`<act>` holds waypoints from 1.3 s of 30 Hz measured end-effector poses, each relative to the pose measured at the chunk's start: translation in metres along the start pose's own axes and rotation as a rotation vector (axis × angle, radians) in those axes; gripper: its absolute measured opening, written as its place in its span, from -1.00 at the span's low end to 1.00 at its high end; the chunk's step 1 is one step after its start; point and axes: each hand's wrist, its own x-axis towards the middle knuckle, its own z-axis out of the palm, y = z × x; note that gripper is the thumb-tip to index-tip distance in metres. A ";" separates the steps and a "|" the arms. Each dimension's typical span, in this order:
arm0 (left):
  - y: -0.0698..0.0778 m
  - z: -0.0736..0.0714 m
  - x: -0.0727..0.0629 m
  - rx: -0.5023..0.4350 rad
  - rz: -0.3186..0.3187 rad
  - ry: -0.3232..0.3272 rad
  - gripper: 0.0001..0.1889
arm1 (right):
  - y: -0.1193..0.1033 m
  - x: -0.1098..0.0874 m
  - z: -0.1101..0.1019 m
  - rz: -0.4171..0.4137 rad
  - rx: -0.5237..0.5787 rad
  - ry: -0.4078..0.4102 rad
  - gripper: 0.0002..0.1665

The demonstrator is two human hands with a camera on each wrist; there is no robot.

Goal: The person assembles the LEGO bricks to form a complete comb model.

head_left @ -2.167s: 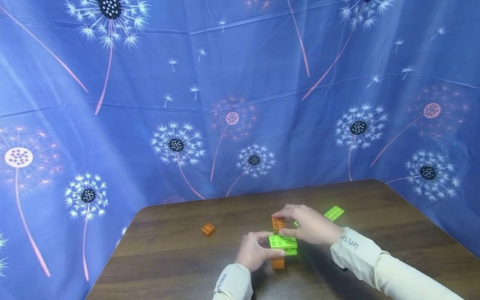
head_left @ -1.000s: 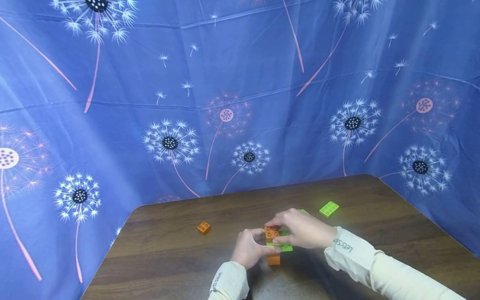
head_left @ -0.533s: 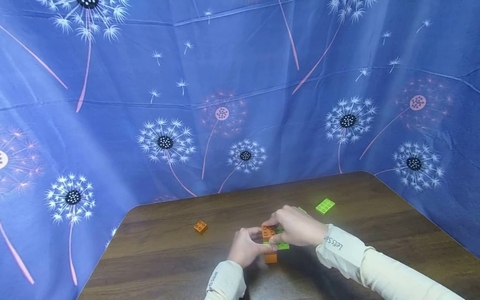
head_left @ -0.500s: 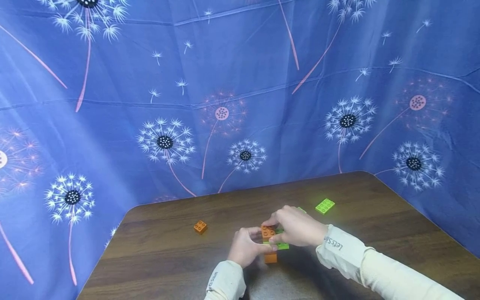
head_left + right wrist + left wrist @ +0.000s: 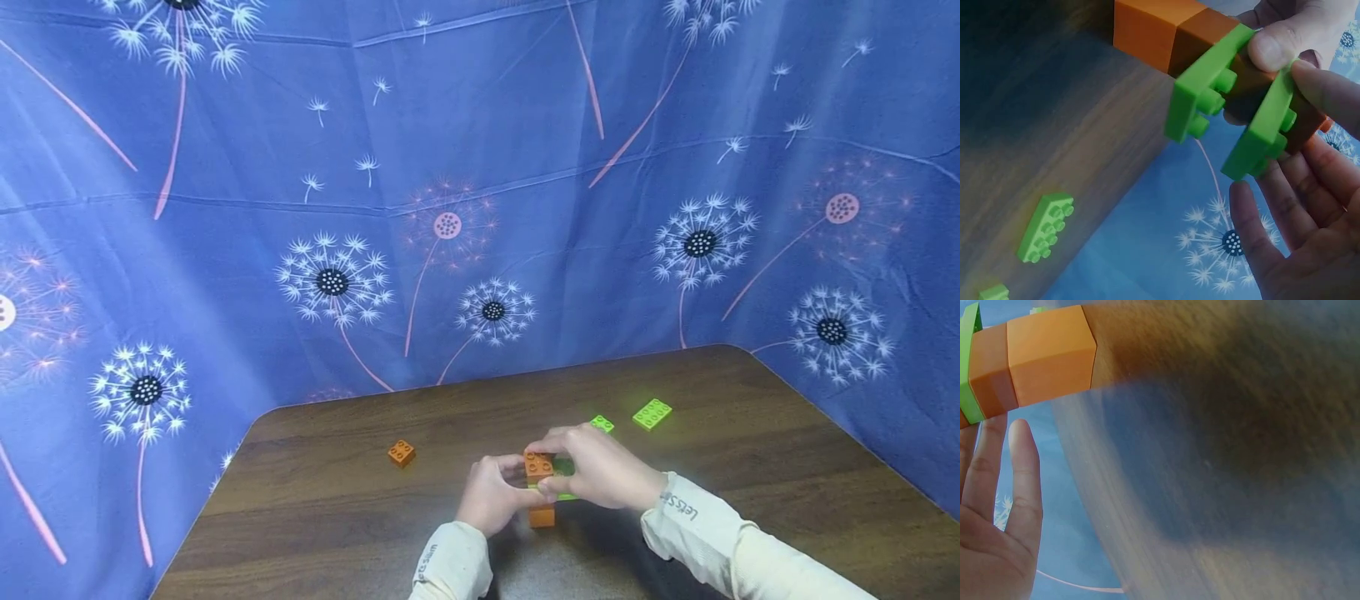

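Upright stack (image 5: 1247, 87) of orange bricks with two green plates in it, near side of the tabletop (image 5: 337, 517), a bit right of the middle. Left hand (image 5: 487, 498) has its fingers clamped round the stack from the left, and the right hand (image 5: 606, 468) has fingers clamped on the top brick (image 5: 537, 467). Loose brick (image 5: 401, 453) lies well off to the left, while a long plate (image 5: 652, 414) and a short plate (image 5: 602, 424), partly hidden, lie on the far right. Blue cloth (image 5: 525, 125) hangs behind.

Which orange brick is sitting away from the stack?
The orange brick lying left of the left hand; the others are in the stack, held by that hand and the right hand.
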 end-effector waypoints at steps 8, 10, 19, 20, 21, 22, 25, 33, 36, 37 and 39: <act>0.001 -0.001 0.000 0.030 0.017 0.008 -0.56 | 0.007 -0.004 0.009 -0.001 0.054 0.031 -0.49; 0.001 -0.002 0.000 0.025 0.024 0.008 -0.58 | 0.007 -0.006 0.011 -0.006 0.067 0.041 -0.48; 0.001 0.001 0.000 -0.015 0.019 0.004 -0.59 | 0.013 -0.016 0.011 0.006 0.112 0.065 -0.35; 0.001 0.001 0.000 -0.019 0.019 0.005 -0.59 | 0.015 -0.017 0.011 0.011 0.114 0.065 -0.33; 0.001 0.001 0.000 -0.016 0.022 0.006 -0.59 | 0.017 -0.019 0.010 0.018 0.116 0.061 -0.31; 0.001 0.001 0.000 -0.015 0.022 0.007 -0.59 | 0.019 -0.020 0.008 0.024 0.119 0.057 -0.30; 0.001 0.001 -0.001 -0.006 0.028 0.012 -0.58 | 0.027 -0.026 0.003 0.056 0.143 0.028 -0.23; -0.001 0.001 -0.001 0.003 0.022 0.020 -0.56 | 0.054 -0.041 -0.007 0.136 0.200 -0.007 -0.13; -0.001 0.001 -0.001 0.005 0.025 0.026 -0.55 | 0.066 -0.044 -0.008 0.186 0.192 0.017 -0.20; -0.001 0.002 -0.001 0.000 0.026 0.026 -0.55 | 0.070 -0.045 -0.009 0.202 0.186 0.025 -0.22; -0.002 0.002 -0.002 0.001 0.031 0.030 -0.55 | 0.077 -0.045 -0.009 0.231 0.164 0.032 -0.24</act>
